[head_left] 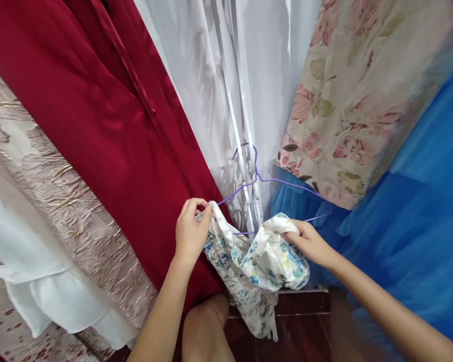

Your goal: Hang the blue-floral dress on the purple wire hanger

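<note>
A white dress with a blue and yellow floral print [245, 281] hangs between my hands, its neckline drooping in the middle. My left hand [192, 229] pinches one shoulder of it, over the left arm of a purple wire hanger [283, 181]. At the other shoulder, my right hand [309, 241] grips the bunched fabric, thumb and fingers closed on it. The hanger's left end goes into the dress, and its right end sticks out bare beyond my right hand. Its hook points up, in front of white hanging straps [245, 125].
Long garments hang all around: a red satin one [109, 125], a textured pink-gold one [79, 201], a pink floral one [332, 120] and a blue tulle one [411, 211]. White cloth [184, 65] hangs behind. Below is a dark tiled floor [294, 327], with my knee [206, 327] near the dress.
</note>
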{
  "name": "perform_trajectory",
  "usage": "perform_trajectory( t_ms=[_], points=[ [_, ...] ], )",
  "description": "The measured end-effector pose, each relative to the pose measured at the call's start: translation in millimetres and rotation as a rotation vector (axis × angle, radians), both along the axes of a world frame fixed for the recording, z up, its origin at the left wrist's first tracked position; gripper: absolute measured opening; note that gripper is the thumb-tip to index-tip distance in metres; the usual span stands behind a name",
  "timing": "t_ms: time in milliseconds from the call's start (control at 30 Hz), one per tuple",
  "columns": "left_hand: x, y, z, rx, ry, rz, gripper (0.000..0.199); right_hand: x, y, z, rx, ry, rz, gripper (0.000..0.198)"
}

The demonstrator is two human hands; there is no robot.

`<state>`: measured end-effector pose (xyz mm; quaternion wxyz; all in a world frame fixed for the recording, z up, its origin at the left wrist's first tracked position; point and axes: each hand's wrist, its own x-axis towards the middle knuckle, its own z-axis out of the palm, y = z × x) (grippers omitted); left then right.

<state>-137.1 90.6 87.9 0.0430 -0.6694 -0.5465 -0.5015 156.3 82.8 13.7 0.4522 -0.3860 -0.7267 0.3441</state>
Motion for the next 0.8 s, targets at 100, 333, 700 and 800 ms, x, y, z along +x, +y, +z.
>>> perform_trajectory(
  t_ms=[100, 333, 700, 800],
  points=[
    [8.0, -7.2, 2.6, -0.004, 0.087, -0.043, 0.016, 6.4, -10.1, 5.6, 0.050, -0.012, 0.011, 0.020],
    [12.9, -11.0, -2.6, 0.090, -0.001, -0.209, 0.015, 68.3, 7.2, 14.6, 0.603, 0.072, -0.641, 0.015],
    [9.4, -1.7, -4.4, 0.085, 0.061, -0.157, 0.016, 104.2, 4.0, 34.2, 0.599, -0.105, -0.734, 0.020],
    [-3.0, 2.5, -4.4, 0.002, 0.094, -0.124, 0.016, 117.0, -4.7, 42.3, 0.332, -0.061, -0.511, 0.013]
  ],
)
